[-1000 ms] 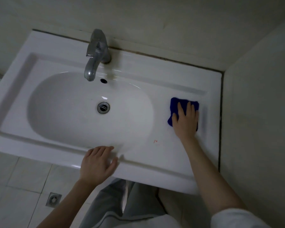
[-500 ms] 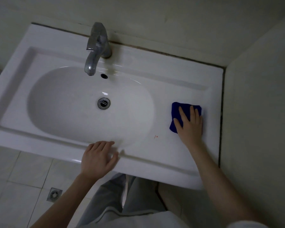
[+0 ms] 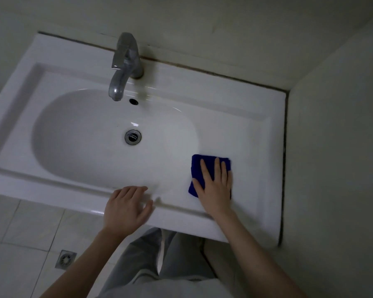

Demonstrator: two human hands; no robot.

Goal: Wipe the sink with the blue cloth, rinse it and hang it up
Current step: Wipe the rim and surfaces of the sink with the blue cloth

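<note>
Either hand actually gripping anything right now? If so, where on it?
No grip. Right hand lies flat, pressing the blue cloth onto the sink deck. Left hand rests empty on the front rim.

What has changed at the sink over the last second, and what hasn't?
The right hand, flat on the blue cloth, slid it along the sink's right ledge toward the front edge and the basin. The left hand stays on the front rim. The tap shows no water.

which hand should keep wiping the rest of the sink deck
The right hand: it lies flat on the blue cloth on the deck beside the basin. The left hand is empty, resting on the sink's front rim.
</note>
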